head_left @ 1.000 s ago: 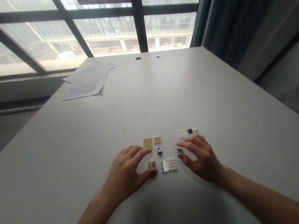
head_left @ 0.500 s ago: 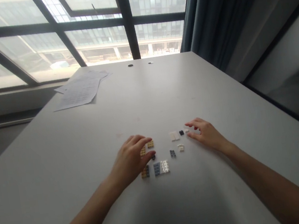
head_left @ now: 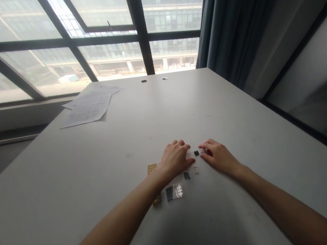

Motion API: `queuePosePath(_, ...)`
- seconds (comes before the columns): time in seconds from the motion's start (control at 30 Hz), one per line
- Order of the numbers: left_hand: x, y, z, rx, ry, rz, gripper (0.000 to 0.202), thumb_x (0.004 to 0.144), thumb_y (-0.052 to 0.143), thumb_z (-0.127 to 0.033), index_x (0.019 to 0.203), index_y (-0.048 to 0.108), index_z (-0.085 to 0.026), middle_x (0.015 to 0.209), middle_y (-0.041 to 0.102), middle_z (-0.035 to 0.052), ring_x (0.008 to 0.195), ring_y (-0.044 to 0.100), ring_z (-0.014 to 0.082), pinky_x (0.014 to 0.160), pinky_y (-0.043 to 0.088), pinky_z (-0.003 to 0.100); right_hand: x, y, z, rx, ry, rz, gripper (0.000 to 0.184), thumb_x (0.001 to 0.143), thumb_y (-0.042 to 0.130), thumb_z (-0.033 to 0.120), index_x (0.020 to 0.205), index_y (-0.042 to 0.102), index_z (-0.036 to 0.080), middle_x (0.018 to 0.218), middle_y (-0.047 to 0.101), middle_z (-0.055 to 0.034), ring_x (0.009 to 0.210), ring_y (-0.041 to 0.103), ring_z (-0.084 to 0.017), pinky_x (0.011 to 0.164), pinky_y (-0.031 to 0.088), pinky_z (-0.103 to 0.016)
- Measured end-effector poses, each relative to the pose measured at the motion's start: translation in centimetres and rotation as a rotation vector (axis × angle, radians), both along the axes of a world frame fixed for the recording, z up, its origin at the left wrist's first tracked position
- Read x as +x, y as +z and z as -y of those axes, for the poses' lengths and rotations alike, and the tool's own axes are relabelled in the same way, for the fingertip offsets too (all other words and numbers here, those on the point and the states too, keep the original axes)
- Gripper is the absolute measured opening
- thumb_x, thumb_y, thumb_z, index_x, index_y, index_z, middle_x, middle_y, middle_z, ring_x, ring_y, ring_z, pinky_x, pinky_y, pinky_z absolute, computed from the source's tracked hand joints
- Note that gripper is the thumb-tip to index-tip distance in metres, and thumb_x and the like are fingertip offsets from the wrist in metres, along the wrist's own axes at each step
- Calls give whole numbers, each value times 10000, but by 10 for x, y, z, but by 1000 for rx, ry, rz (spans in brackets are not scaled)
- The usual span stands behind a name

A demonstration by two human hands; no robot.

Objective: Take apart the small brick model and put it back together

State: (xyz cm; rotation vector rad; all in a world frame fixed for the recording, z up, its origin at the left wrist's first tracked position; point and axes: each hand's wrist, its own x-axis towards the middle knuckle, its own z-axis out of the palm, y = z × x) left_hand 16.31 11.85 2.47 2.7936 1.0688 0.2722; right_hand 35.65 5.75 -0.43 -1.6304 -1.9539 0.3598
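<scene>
My left hand (head_left: 176,159) is over the middle of a group of small building-brick pieces, thumb and index finger apart. It hides most of the flat white pieces beneath it. My right hand (head_left: 220,156) rests just to the right, its parted thumb and index finger on either side of a small white piece (head_left: 204,151); whether they touch it is unclear. Between the hands lies a black piece (head_left: 196,153). Nearer me are a white looped piece (head_left: 196,170), a dark grey studded piece (head_left: 186,176), and grey and shiny white bricks (head_left: 174,192) side by side.
Yellow studded bricks (head_left: 152,168) are partly covered by my left forearm. Printed papers (head_left: 86,108) lie at the far left of the white table (head_left: 141,133). Windows stand beyond the table; a dark blue curtain (head_left: 223,30) hangs at the right.
My left hand has moved right, from the yellow bricks to over the flat white pieces. My right hand's fingers have drawn a little closer around the small white piece. The view has tilted up slightly.
</scene>
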Motion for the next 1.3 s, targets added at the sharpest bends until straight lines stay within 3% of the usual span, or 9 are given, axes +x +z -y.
queuePosePath(0.27, 38, -5, -6, -15, 15, -27, 167, 803, 580, -254, 856, 733, -212, 954, 675, 85, 956, 575, 256, 837, 453, 386, 12, -6, -6, 20, -63, 39, 148, 864, 560, 168, 882, 707, 169, 878, 637, -45, 781, 597, -157, 772, 460, -281)
queuePosePath(0.63, 83, -14, -61, -107, 199, 47, 242, 801, 564, -278, 971, 736, -271, 991, 693, 59, 958, 619, 215, 803, 481, 293, 61, -20, -56, 63, -289, -23, 173, 802, 586, 212, 882, 734, 172, 786, 634, -39, 708, 585, -166, 752, 459, -292)
queuePosePath(0.87, 104, -18, -62, -142, 205, 97, 242, 829, 557, -297, 1006, 713, -247, 1050, 673, 77, 1017, 606, 238, 848, 476, 322, 69, -24, -63, 101, -341, -38, 191, 790, 571, 225, 883, 731, 180, 774, 625, -34, 699, 564, -165, 766, 450, -306)
queuePosePath(0.97, 98, -14, -60, -149, 183, 121, 327, 834, 583, -344, 1131, 646, -224, 1080, 655, 83, 1025, 603, 240, 854, 476, 329, 69, -24, -61, 132, -344, -75, 221, 784, 570, 238, 937, 717, 176, 765, 621, -24, 670, 554, -159, 735, 454, -299)
queuePosePath(1.07, 75, -4, -56, -159, 149, 141, 459, 833, 604, -389, 1253, 542, -215, 1107, 641, 72, 1009, 604, 217, 846, 476, 311, 70, -24, -58, 180, -369, -132, 272, 781, 577, 270, 1000, 687, 153, 771, 615, -26, 651, 539, -159, 706, 459, -301)
queuePosePath(1.2, 25, 11, -38, -189, 58, 109, 334, 790, 651, -421, 1068, 647, -236, 1012, 659, 31, 959, 605, 204, 820, 471, 295, 65, -21, -49, 239, -399, -201, 267, 801, 560, 298, 985, 675, 142, 780, 599, -36, 638, 514, -160, 677, 461, -308)
queuePosePath(1.3, -7, 13, -21, -185, -4, 57, 342, 760, 675, -446, 1028, 673, -234, 1032, 659, 39, 984, 587, 224, 841, 462, 320, 49, -16, -34, 230, -292, -216, 219, 815, 569, 286, 961, 680, 166, 784, 595, -29, 633, 503, -150, 652, 459, -291)
